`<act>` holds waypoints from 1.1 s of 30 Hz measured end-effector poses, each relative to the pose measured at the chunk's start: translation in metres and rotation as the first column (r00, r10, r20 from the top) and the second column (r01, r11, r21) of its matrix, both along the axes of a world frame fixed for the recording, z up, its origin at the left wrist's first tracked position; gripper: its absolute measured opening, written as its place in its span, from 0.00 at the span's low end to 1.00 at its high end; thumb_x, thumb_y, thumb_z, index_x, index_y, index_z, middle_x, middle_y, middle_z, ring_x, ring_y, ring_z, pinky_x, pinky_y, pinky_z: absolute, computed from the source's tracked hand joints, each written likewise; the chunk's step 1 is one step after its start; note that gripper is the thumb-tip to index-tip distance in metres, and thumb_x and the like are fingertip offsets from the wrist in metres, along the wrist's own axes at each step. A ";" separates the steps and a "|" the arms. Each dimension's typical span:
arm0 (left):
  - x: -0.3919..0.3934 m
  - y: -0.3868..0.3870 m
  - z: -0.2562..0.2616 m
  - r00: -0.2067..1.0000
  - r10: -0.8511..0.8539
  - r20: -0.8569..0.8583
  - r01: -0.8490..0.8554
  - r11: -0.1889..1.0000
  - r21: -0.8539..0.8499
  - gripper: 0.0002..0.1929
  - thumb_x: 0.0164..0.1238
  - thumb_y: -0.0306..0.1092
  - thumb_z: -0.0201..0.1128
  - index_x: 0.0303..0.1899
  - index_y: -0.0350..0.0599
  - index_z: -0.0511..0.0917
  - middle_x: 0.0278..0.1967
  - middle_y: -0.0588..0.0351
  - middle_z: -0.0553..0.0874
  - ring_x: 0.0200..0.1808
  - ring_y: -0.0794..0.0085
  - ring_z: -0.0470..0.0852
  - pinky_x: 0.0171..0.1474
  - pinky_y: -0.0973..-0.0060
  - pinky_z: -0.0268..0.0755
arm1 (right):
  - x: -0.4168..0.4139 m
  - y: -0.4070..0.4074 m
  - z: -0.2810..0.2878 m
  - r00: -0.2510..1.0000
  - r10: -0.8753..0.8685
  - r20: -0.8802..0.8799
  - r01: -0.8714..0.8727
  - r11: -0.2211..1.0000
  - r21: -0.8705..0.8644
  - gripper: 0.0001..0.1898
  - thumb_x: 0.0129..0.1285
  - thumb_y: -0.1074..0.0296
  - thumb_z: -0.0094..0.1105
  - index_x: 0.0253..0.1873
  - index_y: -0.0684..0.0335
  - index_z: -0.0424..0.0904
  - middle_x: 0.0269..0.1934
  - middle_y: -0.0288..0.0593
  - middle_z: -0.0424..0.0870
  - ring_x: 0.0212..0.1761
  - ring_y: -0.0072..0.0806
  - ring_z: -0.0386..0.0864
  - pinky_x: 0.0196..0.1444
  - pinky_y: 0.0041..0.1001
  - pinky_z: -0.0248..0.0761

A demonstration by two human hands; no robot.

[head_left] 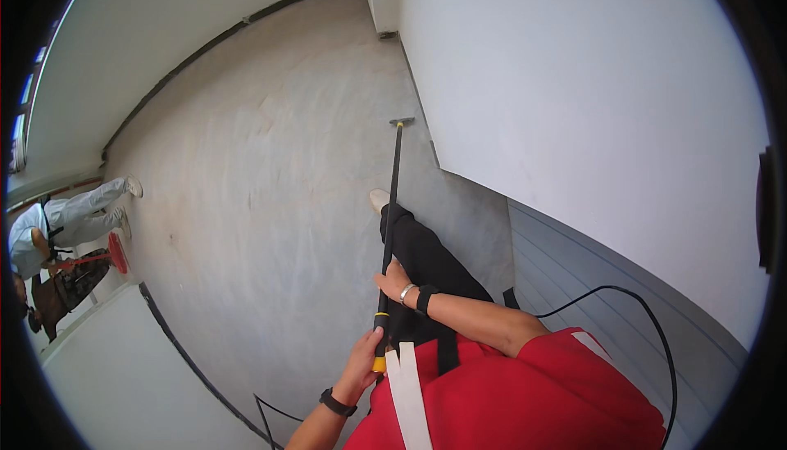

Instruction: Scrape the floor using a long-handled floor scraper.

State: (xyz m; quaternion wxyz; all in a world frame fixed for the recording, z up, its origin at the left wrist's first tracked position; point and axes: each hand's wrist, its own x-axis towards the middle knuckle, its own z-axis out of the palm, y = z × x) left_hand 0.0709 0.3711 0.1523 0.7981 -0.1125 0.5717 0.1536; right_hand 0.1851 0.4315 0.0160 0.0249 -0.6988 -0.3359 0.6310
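Observation:
A long-handled tool, which looks like a floor scraper (395, 173), has a black pole with yellow rings and a thin, wide, grey head. That head rests on the bare grey floor (276, 142), close to the foot of the white wall on the right. My left hand (364, 355) is closed around the black and yellow grip at the pole's near end. Farther up, my right hand (395, 281) holds the pole, with a metal bracelet and a black band on the wrist. My light shoe (379, 200) stands beside the pole.
White walls (553, 81) edge the floor, with a dark strip along their base. Grey grooved panelling or steps (584, 259) lie at right, crossed by a black cable (667, 339). At far left are two people, one with a red long-handled tool (117, 253). A low wall (154, 376) stands lower left.

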 end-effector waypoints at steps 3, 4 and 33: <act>0.021 -0.008 -0.016 0.988 0.035 0.153 -0.041 0.999 0.035 0.15 0.62 0.46 0.46 0.32 0.43 0.63 0.16 0.56 0.71 0.14 0.73 0.70 0.17 0.80 0.62 | 0.020 -0.005 -0.018 0.998 0.003 0.065 -0.001 1.000 -0.025 0.21 0.47 0.68 0.49 0.40 0.82 0.59 0.32 0.64 0.73 0.35 0.45 0.75 0.39 0.32 0.69; 0.033 -0.008 -0.018 0.986 0.046 0.158 -0.052 0.998 0.032 0.15 0.62 0.46 0.46 0.32 0.43 0.63 0.16 0.56 0.71 0.14 0.73 0.70 0.17 0.80 0.62 | 0.030 -0.003 -0.029 0.995 0.005 0.095 -0.002 0.999 -0.033 0.22 0.47 0.68 0.49 0.41 0.83 0.58 0.35 0.67 0.72 0.38 0.47 0.75 0.41 0.33 0.68; 0.147 -0.137 -0.140 0.979 0.191 0.075 -0.197 0.975 0.098 0.14 0.62 0.47 0.45 0.32 0.46 0.60 0.12 0.55 0.68 0.07 0.70 0.67 0.09 0.78 0.58 | 0.110 -0.072 -0.079 0.967 0.173 0.185 -0.159 0.984 -0.086 0.13 0.53 0.71 0.43 0.39 0.75 0.55 0.23 0.58 0.75 0.17 0.39 0.76 0.21 0.31 0.72</act>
